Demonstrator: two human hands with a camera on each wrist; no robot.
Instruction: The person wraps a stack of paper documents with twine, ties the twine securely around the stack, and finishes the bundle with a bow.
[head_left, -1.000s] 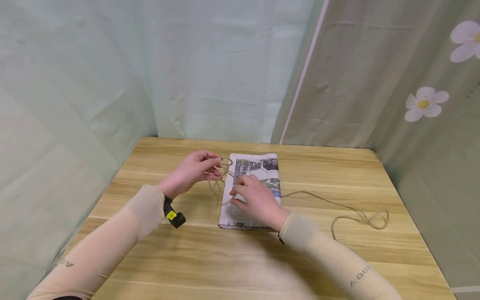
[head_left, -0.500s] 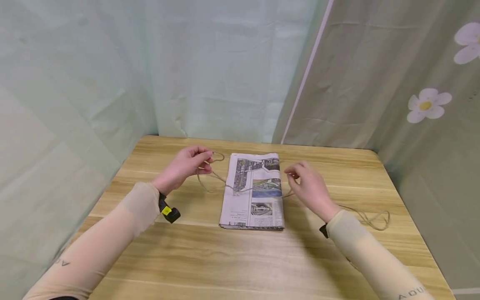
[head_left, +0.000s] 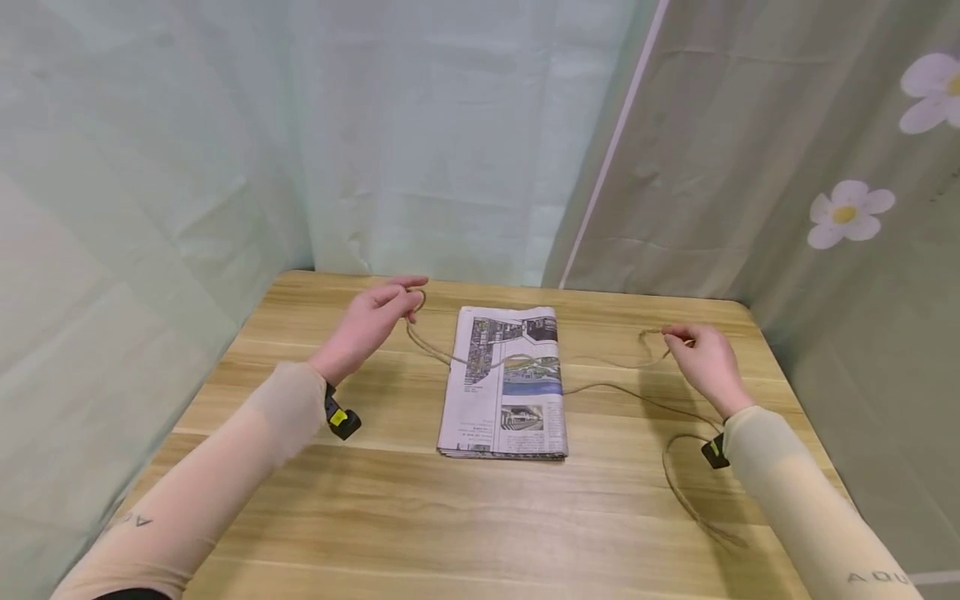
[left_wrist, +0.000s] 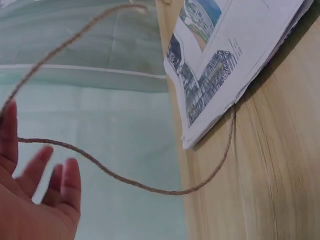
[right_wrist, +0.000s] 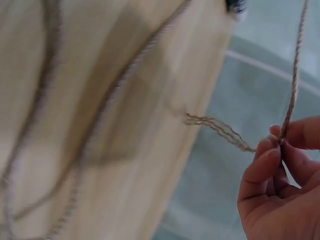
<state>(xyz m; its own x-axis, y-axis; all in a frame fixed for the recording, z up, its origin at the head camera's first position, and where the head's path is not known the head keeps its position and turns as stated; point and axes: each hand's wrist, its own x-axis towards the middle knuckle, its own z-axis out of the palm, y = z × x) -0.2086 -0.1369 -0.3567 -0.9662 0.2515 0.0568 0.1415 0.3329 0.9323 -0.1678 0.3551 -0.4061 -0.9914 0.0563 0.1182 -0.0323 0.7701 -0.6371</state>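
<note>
Left hand (head_left: 370, 317), left of the newspaper (head_left: 480, 408), pinches the cord (left_wrist: 172, 193); right hand (head_left: 708, 362), right of it, pinches near the frayed end. Cord crosses over the newspaper: likely light, limp, grippy; best held short of the fray. Counter (head_left: 450, 517) extends to either side, back edge near the newspaper's far end, curtain (head_left: 450, 150) beyond.

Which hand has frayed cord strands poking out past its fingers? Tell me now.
The right hand: frayed cord strands jut from its pinch; at the left hand, no fraying shows.
</note>
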